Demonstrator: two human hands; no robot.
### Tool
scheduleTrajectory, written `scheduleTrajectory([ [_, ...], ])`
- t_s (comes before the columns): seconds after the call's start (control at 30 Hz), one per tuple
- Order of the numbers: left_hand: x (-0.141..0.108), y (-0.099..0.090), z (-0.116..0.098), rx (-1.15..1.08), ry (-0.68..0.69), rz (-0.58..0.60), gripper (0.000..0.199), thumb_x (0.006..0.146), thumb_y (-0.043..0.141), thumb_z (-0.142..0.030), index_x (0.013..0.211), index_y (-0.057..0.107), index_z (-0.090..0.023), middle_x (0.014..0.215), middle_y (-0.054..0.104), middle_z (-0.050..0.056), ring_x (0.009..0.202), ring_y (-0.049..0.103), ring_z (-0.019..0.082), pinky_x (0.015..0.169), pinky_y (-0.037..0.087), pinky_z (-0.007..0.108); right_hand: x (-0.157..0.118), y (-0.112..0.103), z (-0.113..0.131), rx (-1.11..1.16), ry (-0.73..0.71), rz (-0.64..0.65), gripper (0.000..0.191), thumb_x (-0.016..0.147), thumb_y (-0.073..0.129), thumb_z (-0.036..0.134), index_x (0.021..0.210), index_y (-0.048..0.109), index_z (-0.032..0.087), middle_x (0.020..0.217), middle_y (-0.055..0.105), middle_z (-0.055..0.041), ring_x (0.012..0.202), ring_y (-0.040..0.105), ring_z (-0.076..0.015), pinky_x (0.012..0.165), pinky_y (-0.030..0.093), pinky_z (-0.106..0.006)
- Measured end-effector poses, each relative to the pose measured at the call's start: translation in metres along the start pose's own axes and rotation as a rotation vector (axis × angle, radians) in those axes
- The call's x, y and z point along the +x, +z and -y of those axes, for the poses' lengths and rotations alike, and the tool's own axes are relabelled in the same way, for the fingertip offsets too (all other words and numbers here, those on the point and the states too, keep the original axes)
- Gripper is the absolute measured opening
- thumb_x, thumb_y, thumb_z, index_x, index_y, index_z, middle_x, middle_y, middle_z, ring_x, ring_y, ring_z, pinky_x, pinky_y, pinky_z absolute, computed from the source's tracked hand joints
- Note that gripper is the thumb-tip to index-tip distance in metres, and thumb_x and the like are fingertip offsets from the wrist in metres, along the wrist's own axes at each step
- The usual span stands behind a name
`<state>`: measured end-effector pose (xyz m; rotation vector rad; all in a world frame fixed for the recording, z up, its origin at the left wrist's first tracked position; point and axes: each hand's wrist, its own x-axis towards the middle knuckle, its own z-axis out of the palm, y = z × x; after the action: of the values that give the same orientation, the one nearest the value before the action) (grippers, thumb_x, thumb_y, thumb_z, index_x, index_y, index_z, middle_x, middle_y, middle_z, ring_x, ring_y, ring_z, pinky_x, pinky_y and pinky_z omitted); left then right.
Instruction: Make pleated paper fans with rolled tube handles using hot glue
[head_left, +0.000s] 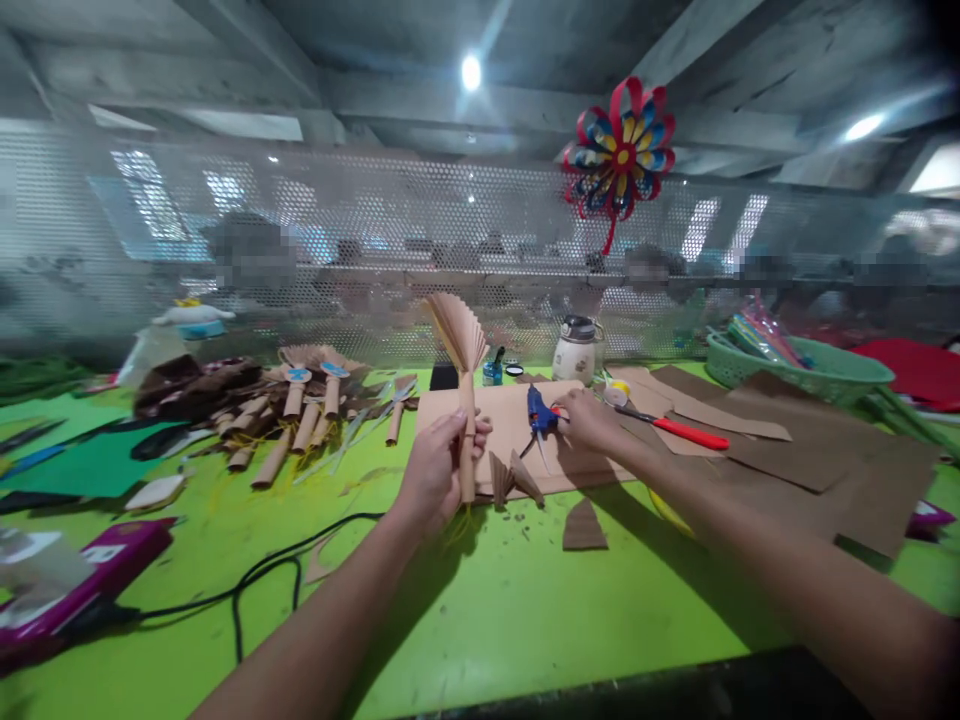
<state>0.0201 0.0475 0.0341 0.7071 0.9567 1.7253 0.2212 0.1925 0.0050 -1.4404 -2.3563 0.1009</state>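
My left hand [442, 455] is wrapped round the rolled cardboard handle of a pleated brown paper fan [466, 400], held upright. The fan's folds spread at the top and lean left. My right hand [589, 420] reaches across the brown cardboard sheet [495, 410], its fingers closed at the red part of a blue hot glue gun [537, 412]. Small pleated cardboard scraps [517, 478] lie between the hands at the sheet's front edge. A loose trapezoid of brown cardboard [585, 525] rests on the green table nearer to me.
Several fans with tube handles [304, 410] are piled at left. A red-handled cutter [690, 433] and brown sheets [795, 450] lie at right, near a green basket [802, 362]. A jug [576, 350] stands behind. A black cable [255, 575] crosses the left front from a purple box [97, 580].
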Motion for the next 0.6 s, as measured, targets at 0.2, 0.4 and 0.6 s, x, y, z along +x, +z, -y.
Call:
scheduleTrajectory([
  [0.2, 0.007, -0.008, 0.008, -0.027, 0.04, 0.04, 0.012, 0.082, 0.064, -0.02, 0.082, 0.066, -0.009, 0.069, 0.066, 0.006, 0.055, 0.055, 0.009, 0.052, 0.045, 0.018, 0.006, 0.029, -0.001, -0.009, -0.046, 0.005, 0.032, 0.093, 0.061, 0.033, 0.119, 0.06, 0.014, 0.123, 0.06, -0.0105, 0.108, 0.06, -0.024, 0.092, 0.051, -0.046],
  [0.4, 0.006, -0.008, 0.013, -0.017, 0.049, 0.075, 0.018, 0.084, 0.065, -0.029, 0.092, 0.059, -0.014, 0.068, 0.067, 0.005, 0.054, 0.056, 0.01, 0.049, 0.042, 0.017, 0.007, 0.015, -0.015, 0.283, 0.032, -0.057, 0.024, 0.08, 0.065, 0.023, 0.101, 0.065, 0.013, 0.099, 0.067, -0.0127, 0.098, 0.061, -0.0268, 0.086, 0.046, -0.039],
  [0.6, 0.001, -0.007, 0.014, 0.017, 0.031, 0.091, 0.022, 0.085, 0.064, -0.034, 0.094, 0.058, -0.015, 0.068, 0.063, 0.002, 0.053, 0.052, 0.008, 0.048, 0.041, 0.016, -0.018, -0.028, -0.019, 0.734, 0.023, 0.002, 0.039, 0.089, 0.051, 0.043, 0.108, 0.064, 0.011, 0.099, 0.07, -0.0154, 0.088, 0.067, -0.0263, 0.071, 0.054, -0.037],
])
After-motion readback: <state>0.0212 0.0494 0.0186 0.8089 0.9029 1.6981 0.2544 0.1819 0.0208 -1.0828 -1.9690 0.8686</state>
